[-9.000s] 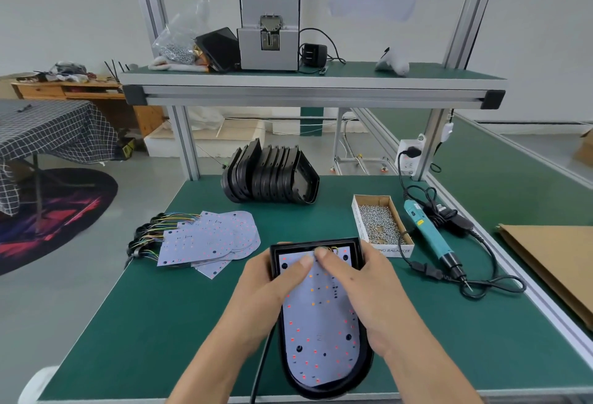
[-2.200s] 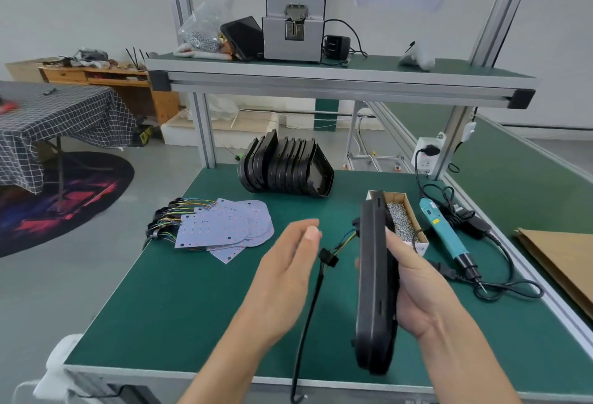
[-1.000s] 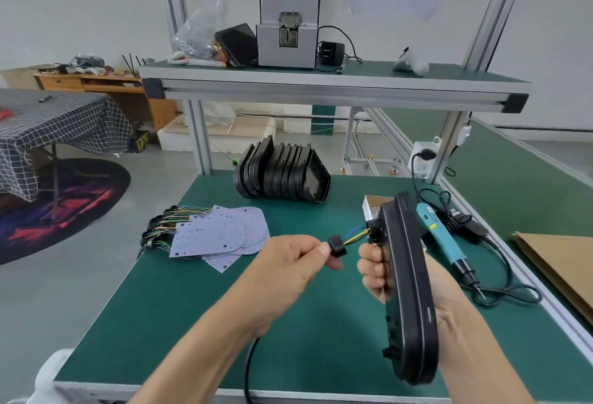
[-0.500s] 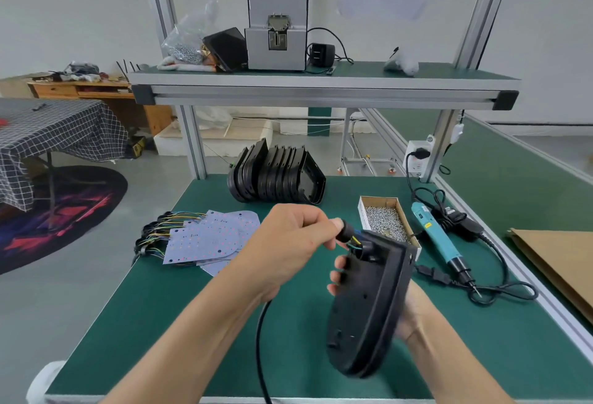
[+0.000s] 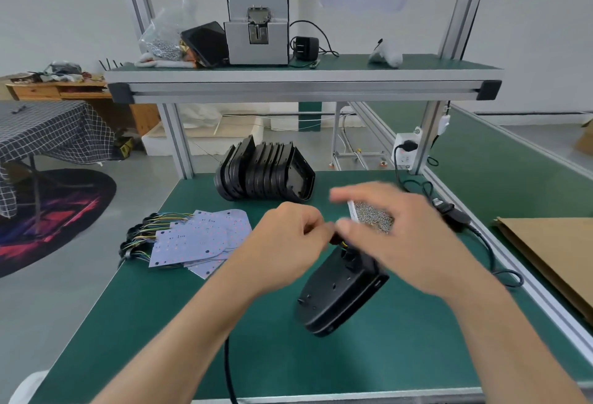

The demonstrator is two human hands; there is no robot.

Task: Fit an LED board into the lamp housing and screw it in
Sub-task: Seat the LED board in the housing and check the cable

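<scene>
The black lamp housing (image 5: 340,294) lies back side up on the green bench mat (image 5: 167,307), its narrow end raised toward my hands. Coloured wires and a black cable fitting (image 5: 337,239) stick out of that end. My left hand (image 5: 285,256) has its fingers curled and pinches the fitting. My right hand (image 5: 394,237) hovers above the housing's top end, blurred, with fingers spread and nothing in them. The housing's black cable (image 5: 228,368) runs down past my left forearm over the front edge. The LED board inside is hidden.
Loose LED boards with wire tails (image 5: 199,240) lie to the left. Several empty housings (image 5: 266,176) stand at the back. A box of screws (image 5: 373,219) sits behind my right hand. A power cord (image 5: 481,243) and cardboard (image 5: 552,259) lie on the right.
My right hand has let go of the housing and lifted above it with open fingers. The housing has come down onto the mat, back side up. My left hand still pinches the fitting.
</scene>
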